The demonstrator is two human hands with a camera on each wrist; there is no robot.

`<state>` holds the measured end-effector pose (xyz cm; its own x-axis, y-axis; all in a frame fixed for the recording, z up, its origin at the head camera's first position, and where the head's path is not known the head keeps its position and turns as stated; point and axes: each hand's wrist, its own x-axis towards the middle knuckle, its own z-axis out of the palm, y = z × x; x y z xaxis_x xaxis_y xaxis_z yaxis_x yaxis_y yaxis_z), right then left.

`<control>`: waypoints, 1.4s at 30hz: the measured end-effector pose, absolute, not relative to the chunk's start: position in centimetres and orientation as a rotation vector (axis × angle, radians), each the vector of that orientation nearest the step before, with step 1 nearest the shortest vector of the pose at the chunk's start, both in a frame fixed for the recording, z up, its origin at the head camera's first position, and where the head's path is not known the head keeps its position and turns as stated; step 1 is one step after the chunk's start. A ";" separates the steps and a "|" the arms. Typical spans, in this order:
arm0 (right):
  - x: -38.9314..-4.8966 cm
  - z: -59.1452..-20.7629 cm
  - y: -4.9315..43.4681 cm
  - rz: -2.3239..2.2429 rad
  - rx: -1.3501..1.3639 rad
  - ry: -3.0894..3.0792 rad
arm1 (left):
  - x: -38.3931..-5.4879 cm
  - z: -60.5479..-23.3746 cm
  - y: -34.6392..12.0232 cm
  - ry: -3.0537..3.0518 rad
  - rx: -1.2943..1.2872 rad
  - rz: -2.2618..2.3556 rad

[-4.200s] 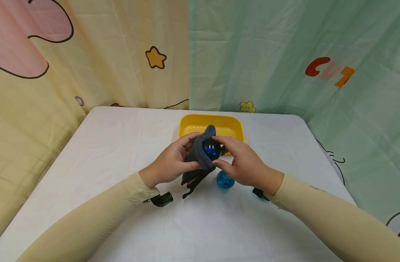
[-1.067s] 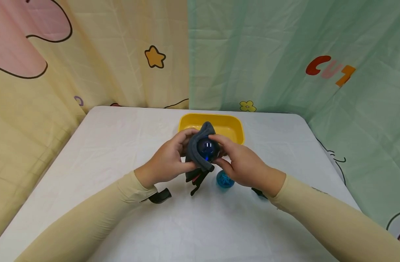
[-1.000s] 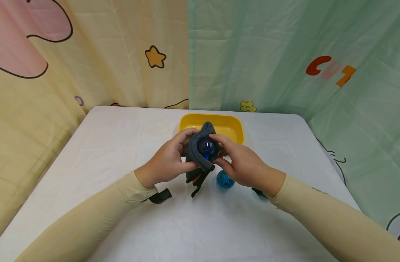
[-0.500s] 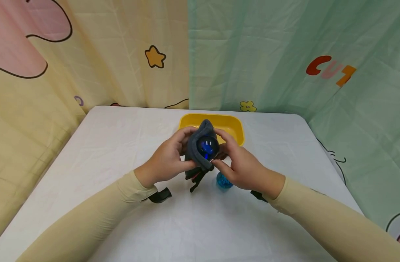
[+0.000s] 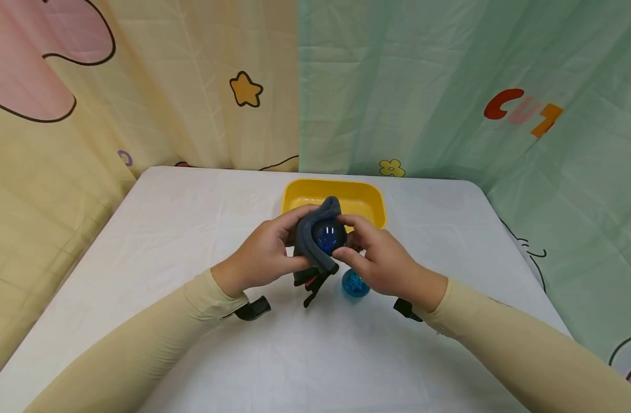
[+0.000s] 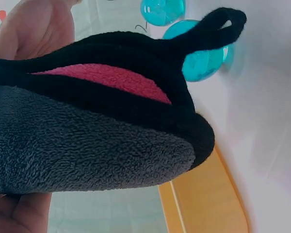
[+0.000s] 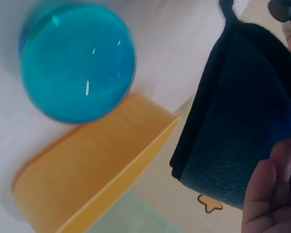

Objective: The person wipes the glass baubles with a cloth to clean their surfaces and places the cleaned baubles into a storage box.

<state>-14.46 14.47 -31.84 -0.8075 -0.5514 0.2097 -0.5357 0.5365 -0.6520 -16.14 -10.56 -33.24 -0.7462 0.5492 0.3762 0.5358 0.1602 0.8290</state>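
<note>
The far tip of the grey cloth (image 5: 306, 236) has shifted nearer. The left hand (image 5: 266, 250) grips its left side; the right hand (image 5: 381, 253) pinches the blue ball (image 5: 328, 236), left of the fingertips, partly enclosed by cloth.

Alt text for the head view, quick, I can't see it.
A person's left hand grips a gray cloth partly wrapped around a shiny dark-blue ball, while the right hand holds the ball's other side. A translucent turquoise ball sits on the white table, with a yellow tray behind the hands.
</note>
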 end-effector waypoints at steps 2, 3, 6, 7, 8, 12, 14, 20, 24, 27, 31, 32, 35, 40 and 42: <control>-14.4 -31.9 14.4 -1.217 -0.922 2.689 | -16.1 -33.3 -10.6 2.388 1.111 1.682; -14.3 -32.0 14.4 -1.223 -0.926 2.683 | -16.1 -33.3 -10.6 2.392 1.109 1.677; -14.1 -31.9 14.4 -1.182 -1.000 2.703 | -16.1 -33.2 -10.6 2.392 1.114 1.680; -14.1 -31.9 14.5 -1.135 -1.047 2.733 | -16.1 -33.2 -10.6 2.388 1.115 1.688; -14.1 -31.9 14.5 -1.082 -1.095 2.765 | -16.1 -33.2 -10.6 2.384 1.115 1.696; -14.2 -31.7 14.5 -0.883 -1.186 2.893 | -16.1 -33.1 -10.6 2.359 1.112 1.728; -14.2 -31.6 14.6 -0.805 -1.199 2.948 | -16.1 -33.1 -10.5 2.344 1.116 1.737; -14.4 -31.5 14.5 -0.957 -1.067 2.870 | -16.0 -33.0 -10.4 2.327 1.111 1.740; -14.3 -31.6 14.3 -1.236 -0.879 2.668 | -16.0 -33.0 -10.4 2.339 1.115 1.734; -14.1 -31.6 14.3 -1.246 -0.899 2.671 | -16.0 -33.1 -10.3 2.351 1.128 1.734; -14.0 -31.5 14.5 -1.127 -1.072 2.758 | -16.0 -33.1 -10.4 2.369 1.136 1.738; -14.0 -31.5 14.5 -1.083 -1.106 2.781 | -16.0 -33.0 -10.4 2.369 1.134 1.743; -14.0 -31.4 14.6 -0.957 -1.168 2.848 | -16.0 -33.0 -10.5 2.350 1.126 1.761; -14.1 -31.2 14.5 -0.892 -1.105 2.912 | -16.0 -32.9 -10.4 2.300 1.121 1.780; -14.2 -31.2 14.5 -0.980 -1.049 2.882 | -15.9 -32.9 -10.4 2.299 1.118 1.778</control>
